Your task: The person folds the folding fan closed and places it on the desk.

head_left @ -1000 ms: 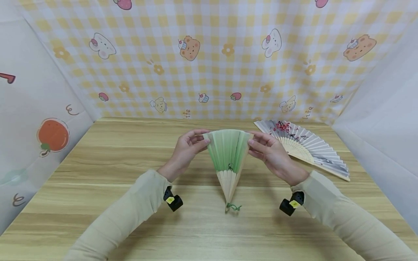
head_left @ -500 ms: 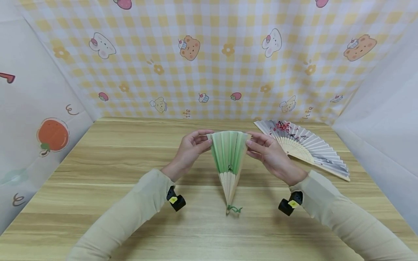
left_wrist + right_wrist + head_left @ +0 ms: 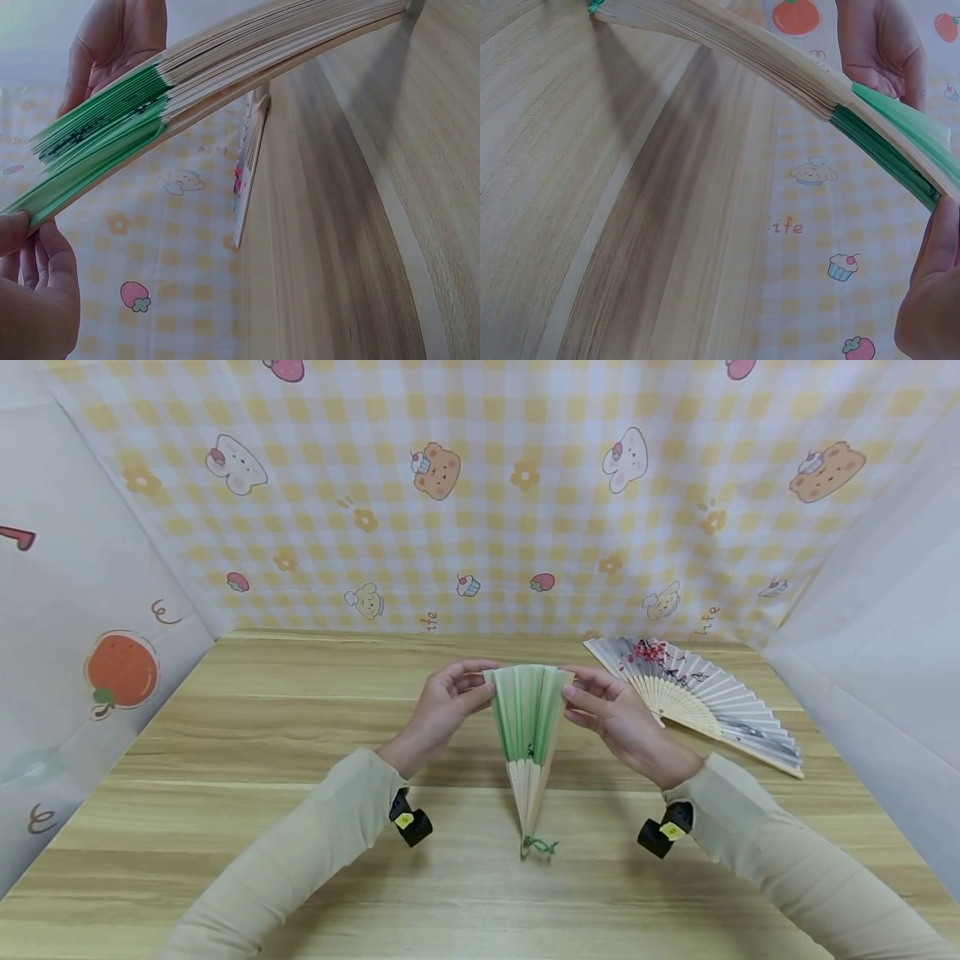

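A green folding fan (image 3: 529,718), partly spread, is held between the two hands in the middle of the head view. Its pale wooden ribs (image 3: 527,789) narrow to a pivot with a green cord (image 3: 542,845) at the near end. My left hand (image 3: 442,710) pinches the fan's left outer edge near the top between thumb and fingers. On the other side, my right hand (image 3: 618,714) pinches the right outer edge the same way. The left wrist view shows the pleats (image 3: 105,131) stacked close together, with the left thumb on the end of the outer rib.
A white folding fan (image 3: 701,697) with red blossoms lies spread on the wooden table (image 3: 300,735), at the back right behind the right hand. A yellow checked cloth (image 3: 487,527) hangs behind the table. White cloth walls (image 3: 97,593) stand at the sides.
The hands have come closer together, mostly by the left hand moving right. Between them the green fan has become narrower, its pleats folding in. The white fan has not moved.
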Demonstrator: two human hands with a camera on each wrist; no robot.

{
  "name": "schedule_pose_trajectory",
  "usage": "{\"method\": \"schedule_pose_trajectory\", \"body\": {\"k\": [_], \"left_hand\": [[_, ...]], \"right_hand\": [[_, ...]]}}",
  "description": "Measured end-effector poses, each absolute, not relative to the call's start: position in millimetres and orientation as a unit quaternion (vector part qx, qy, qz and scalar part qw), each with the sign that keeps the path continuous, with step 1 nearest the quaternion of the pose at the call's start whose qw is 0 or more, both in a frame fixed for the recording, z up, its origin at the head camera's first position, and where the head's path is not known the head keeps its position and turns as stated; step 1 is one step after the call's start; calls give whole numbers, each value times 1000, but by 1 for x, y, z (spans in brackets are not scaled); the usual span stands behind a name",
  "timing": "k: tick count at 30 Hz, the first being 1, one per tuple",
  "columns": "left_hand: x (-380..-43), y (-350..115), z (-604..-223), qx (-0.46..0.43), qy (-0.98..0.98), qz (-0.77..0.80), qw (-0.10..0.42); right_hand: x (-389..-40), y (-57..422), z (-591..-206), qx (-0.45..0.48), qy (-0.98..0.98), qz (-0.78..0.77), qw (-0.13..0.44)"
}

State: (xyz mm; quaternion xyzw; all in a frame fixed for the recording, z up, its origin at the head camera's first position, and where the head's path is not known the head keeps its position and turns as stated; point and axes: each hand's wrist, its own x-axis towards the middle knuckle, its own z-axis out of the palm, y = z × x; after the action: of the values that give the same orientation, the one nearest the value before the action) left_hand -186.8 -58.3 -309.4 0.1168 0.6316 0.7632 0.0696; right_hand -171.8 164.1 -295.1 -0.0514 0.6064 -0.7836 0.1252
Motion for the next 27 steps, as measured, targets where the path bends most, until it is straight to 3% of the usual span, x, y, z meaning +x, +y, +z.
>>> {"method": "schedule_pose_trajectory", "body": {"k": [27], "left_hand": [[-187,-60,-306,146,598,780,114]], "right_hand": [[-173,168,-294,-56,609,-782,119]]}}
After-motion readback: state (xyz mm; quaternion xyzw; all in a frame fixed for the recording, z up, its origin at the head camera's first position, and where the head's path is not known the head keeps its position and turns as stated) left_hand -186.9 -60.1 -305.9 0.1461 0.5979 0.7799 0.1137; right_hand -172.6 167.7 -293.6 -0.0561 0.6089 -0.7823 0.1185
